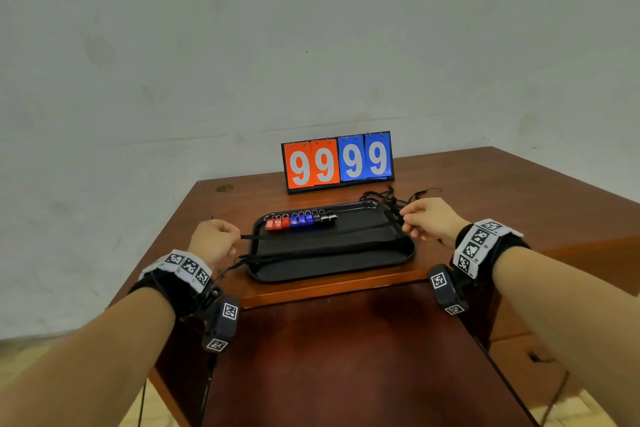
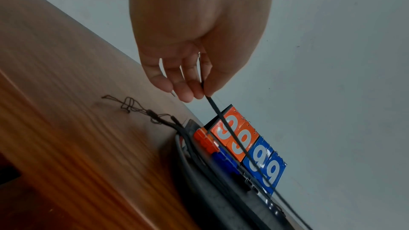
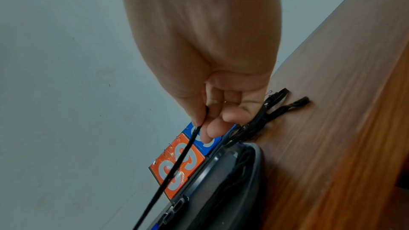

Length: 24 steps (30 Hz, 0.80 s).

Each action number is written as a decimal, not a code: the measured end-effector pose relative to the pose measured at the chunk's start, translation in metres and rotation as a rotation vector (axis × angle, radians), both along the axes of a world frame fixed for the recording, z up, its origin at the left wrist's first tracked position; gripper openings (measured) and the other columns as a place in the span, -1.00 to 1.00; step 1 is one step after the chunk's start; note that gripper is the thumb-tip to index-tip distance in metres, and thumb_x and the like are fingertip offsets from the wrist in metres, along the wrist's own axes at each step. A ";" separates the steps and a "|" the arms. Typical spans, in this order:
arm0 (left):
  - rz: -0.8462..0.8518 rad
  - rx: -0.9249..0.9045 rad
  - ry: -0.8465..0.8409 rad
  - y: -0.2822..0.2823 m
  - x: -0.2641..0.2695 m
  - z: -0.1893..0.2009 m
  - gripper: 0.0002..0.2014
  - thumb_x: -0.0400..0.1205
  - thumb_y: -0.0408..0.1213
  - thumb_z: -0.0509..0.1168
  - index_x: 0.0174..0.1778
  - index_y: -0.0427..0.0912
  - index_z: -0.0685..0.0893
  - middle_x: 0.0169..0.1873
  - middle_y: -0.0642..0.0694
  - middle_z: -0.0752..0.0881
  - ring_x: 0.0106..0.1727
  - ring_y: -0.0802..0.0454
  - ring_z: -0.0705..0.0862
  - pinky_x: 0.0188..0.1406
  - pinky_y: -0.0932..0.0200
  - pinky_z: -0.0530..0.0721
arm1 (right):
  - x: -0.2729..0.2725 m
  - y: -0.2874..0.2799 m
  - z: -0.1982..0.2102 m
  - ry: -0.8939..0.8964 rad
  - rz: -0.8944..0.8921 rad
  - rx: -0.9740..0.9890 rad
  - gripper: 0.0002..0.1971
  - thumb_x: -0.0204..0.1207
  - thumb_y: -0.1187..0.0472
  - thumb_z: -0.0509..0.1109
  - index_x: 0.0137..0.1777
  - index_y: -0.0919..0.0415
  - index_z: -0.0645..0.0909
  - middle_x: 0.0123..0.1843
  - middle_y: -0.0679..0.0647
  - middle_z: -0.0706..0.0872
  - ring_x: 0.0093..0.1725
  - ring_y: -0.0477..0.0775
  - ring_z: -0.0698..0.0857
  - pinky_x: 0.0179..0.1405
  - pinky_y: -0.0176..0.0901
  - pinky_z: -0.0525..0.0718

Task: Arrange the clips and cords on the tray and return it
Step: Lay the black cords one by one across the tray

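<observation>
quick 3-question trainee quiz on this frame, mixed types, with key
1. True or false: both hands, left and right, pinch one black cord stretched across the tray.
2. The clips sit in a row along the tray's: A) near edge B) far edge C) centre
3. What digits does the scoreboard show?

Key: 1 true; 2 B; 3 9999

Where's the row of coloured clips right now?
In the head view, the row of red, blue and black clips lies inside the black plastic tray along its far rim, just in front of the orange-and-blue flip scoreboard.
</observation>
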<state>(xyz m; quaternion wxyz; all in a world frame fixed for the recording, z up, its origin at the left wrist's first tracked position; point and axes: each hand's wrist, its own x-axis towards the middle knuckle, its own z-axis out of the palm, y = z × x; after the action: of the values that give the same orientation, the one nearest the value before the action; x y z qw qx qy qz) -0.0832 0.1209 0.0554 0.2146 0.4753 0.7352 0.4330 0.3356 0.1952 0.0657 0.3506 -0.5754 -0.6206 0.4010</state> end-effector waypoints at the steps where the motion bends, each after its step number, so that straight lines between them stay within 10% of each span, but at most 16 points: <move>1: -0.006 -0.002 0.010 0.002 0.002 -0.002 -0.89 0.58 -0.42 0.35 -0.18 -0.19 0.78 -0.33 -0.25 0.80 -0.35 -0.06 0.71 -0.15 0.02 0.72 | -0.001 0.002 -0.002 -0.007 -0.011 0.002 -0.89 0.64 0.37 0.31 0.07 0.28 0.65 -0.22 0.23 0.79 -0.46 0.01 0.64 -0.62 -0.29 0.49; 24: -0.082 -0.161 0.219 0.023 0.005 -0.022 -0.84 0.51 -0.40 0.41 -0.31 -0.05 0.78 -0.25 -0.05 0.79 -0.09 -0.12 0.77 -0.01 -0.01 0.75 | -0.001 0.035 -0.039 -0.300 -0.048 0.116 -0.87 0.40 0.30 0.58 -0.32 0.09 0.76 -0.40 -0.06 0.71 -0.38 -0.08 0.63 -0.40 -0.29 0.53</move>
<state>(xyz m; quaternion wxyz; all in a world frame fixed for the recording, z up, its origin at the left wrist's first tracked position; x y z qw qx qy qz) -0.0782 0.1438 0.0338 0.1879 0.5306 0.7666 0.3090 0.3345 0.2302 0.0270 0.2959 -0.6224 -0.6743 0.2655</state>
